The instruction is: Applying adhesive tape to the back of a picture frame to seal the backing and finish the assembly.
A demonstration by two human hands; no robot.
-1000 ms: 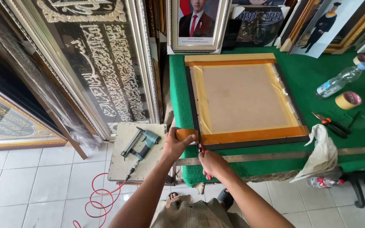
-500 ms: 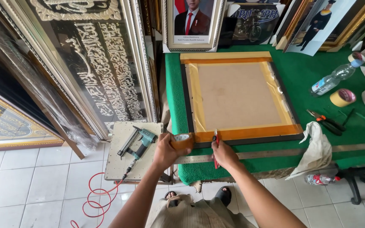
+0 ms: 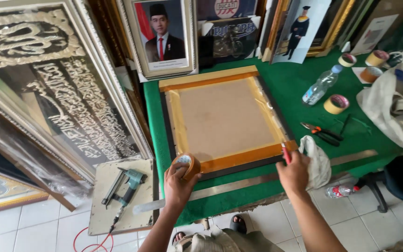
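A picture frame (image 3: 225, 116) lies face down on the green table (image 3: 299, 84), its brown backing edged with tan tape. My left hand (image 3: 179, 182) grips a roll of brown tape (image 3: 187, 164) at the frame's near left corner. A strip of tape runs from the roll along the near edge to the right corner. My right hand (image 3: 294, 171) is at that near right corner, holding a small red-handled cutter (image 3: 285, 153) against the tape's end.
A long metal ruler (image 3: 257, 179) lies along the table's front edge. Pliers (image 3: 320, 133), tape rolls (image 3: 336, 103), a water bottle (image 3: 320, 86), a white cloth (image 3: 317, 161) and a plastic bag (image 3: 395, 107) sit to the right. A staple gun (image 3: 126, 184) rests on a low board at left. Framed pictures lean behind.
My right hand has slid right along the frame's near edge to the right corner, laying tape down. The left hand stays at the left corner with the roll. The view moved closer.
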